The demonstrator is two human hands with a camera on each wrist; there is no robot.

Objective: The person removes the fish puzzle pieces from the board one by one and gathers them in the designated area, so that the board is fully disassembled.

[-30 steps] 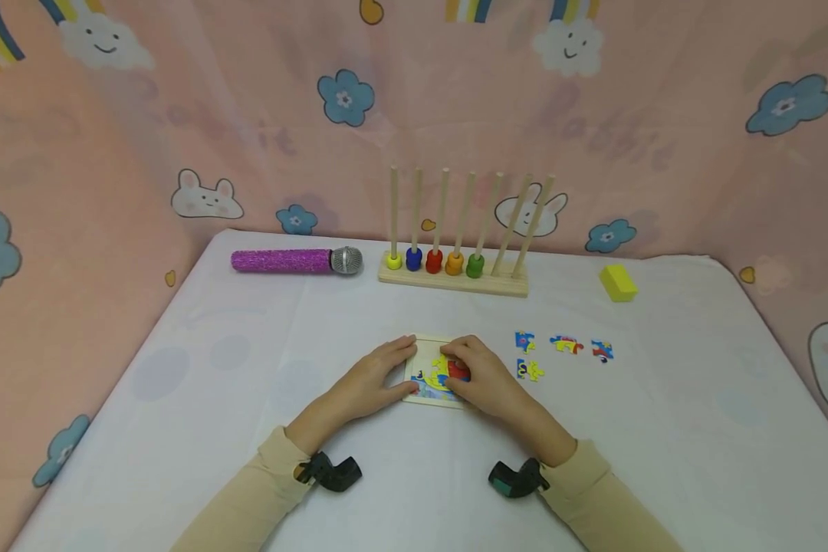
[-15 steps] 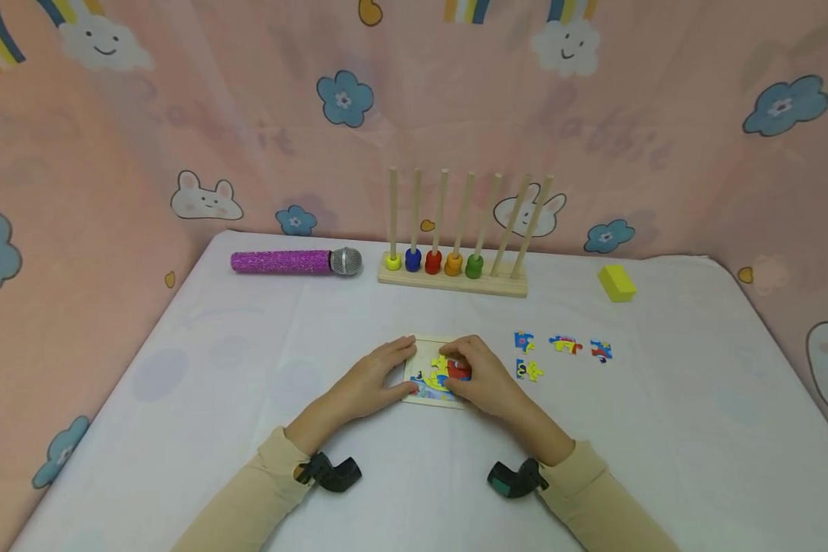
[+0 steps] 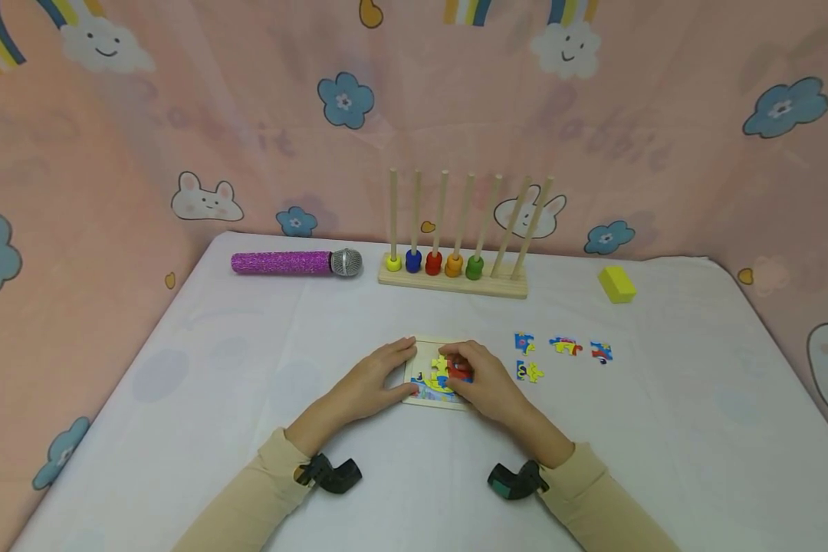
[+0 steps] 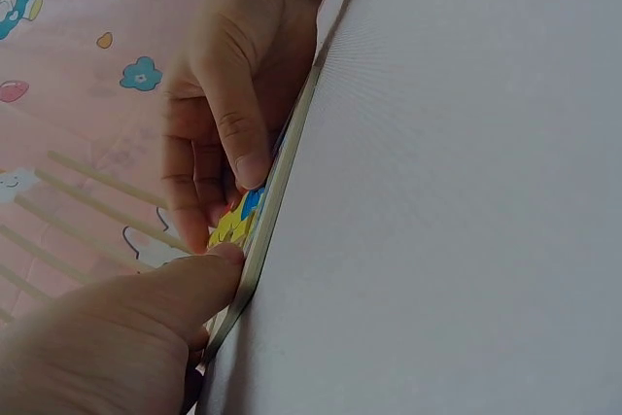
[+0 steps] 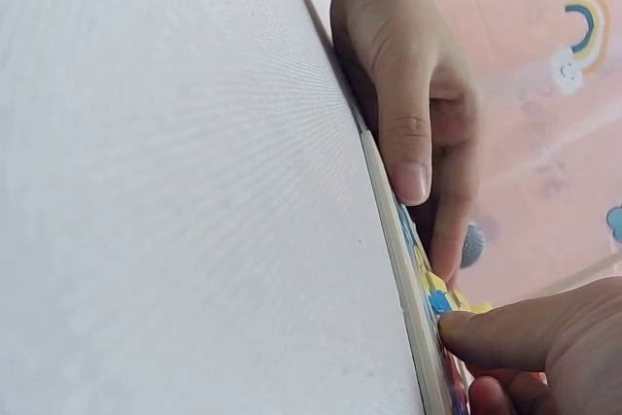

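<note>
A jigsaw puzzle in a shallow wooden tray point(image 3: 428, 340) lies on the table between the hands, with yellow, red and blue pieces in its lower and right parts. My left hand point(image 3: 372, 377) rests at the tray's left side, thumb on the near part and fingertips on the far corner, fingers fairly straight. My right hand point(image 3: 490, 381) bends over the right side, thumb and fingers pinching a red puzzle piece point(image 3: 459, 368) that it partly covers. In the right wrist view the right thumb point(image 5: 476, 335) presses beside a blue patch.
Several loose puzzle pieces point(image 3: 566, 345) lie right of the tray. Behind stands a wooden peg rack point(image 3: 455, 282) with coloured beads. A purple glitter microphone point(image 3: 283, 263) lies at the back left, a yellow block point(image 3: 617, 284) at the back right.
My right hand's fingers have shifted slightly, and more of the red area shows beneath them. My left hand and the loose pieces have stayed put.
</note>
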